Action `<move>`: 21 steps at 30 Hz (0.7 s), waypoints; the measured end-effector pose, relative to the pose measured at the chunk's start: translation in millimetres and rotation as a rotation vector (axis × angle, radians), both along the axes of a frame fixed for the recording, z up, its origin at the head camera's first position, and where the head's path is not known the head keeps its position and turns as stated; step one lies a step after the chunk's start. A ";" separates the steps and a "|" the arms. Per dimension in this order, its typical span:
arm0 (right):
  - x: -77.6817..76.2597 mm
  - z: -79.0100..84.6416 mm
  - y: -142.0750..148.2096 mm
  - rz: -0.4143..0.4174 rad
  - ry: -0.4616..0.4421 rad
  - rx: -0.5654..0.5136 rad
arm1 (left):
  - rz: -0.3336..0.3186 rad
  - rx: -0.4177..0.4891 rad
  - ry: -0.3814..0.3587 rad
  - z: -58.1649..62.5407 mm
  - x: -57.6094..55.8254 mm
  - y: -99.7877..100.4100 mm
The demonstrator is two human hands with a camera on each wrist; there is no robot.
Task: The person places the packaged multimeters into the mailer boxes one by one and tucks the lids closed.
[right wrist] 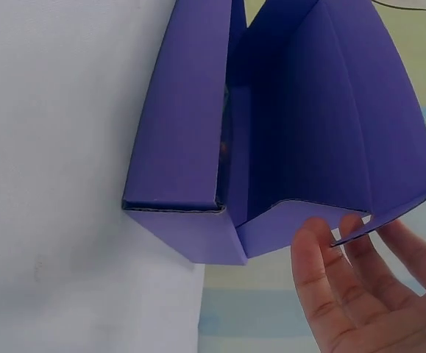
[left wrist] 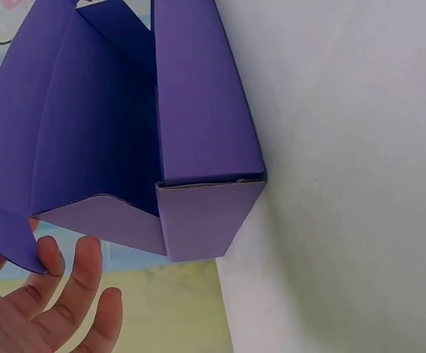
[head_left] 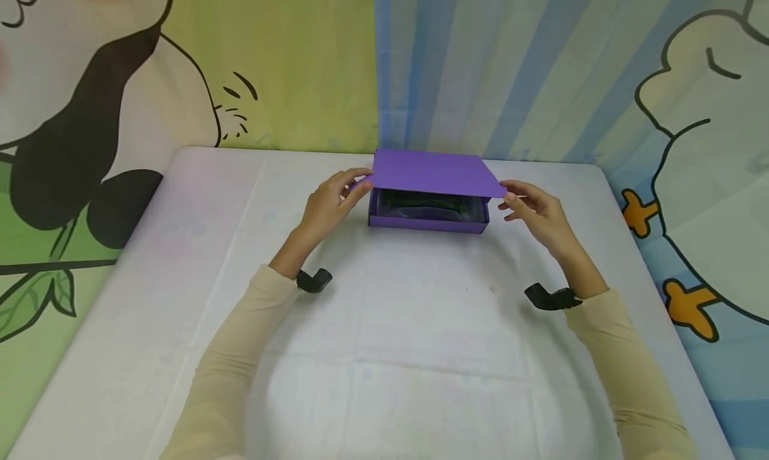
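Observation:
A purple cardboard box (head_left: 426,225) sits near the back of the table, its hinged lid (head_left: 435,173) raised partway. Inside, something dark green in clear plastic (head_left: 423,213) shows through the gap; its kind is unclear. My left hand (head_left: 330,203) pinches the lid's left front corner, thumb and fingers about the small side tab (left wrist: 10,237). At the opposite corner, my right hand (head_left: 537,216) pinches the lid's right tab (right wrist: 385,222). In both wrist views the lid's front flap (right wrist: 389,110) hangs angled from the lid, above the box's front wall (left wrist: 205,88).
A white cloth covers the table (head_left: 420,326). Behind it hangs a printed curtain (head_left: 288,66) with cartoon animals. Each wrist wears a black camera mount, one by the left sleeve (head_left: 314,281) and one by the right (head_left: 549,298).

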State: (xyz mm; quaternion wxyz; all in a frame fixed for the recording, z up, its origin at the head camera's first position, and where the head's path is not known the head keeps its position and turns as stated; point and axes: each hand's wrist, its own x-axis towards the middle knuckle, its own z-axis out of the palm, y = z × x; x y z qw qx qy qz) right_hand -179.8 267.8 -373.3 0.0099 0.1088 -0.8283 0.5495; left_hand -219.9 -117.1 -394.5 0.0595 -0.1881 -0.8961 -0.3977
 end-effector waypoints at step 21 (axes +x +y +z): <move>9.5 -19.7 5.2 0.056 -0.024 -0.016 | -0.063 -0.029 -0.041 -18.4 13.6 -9.0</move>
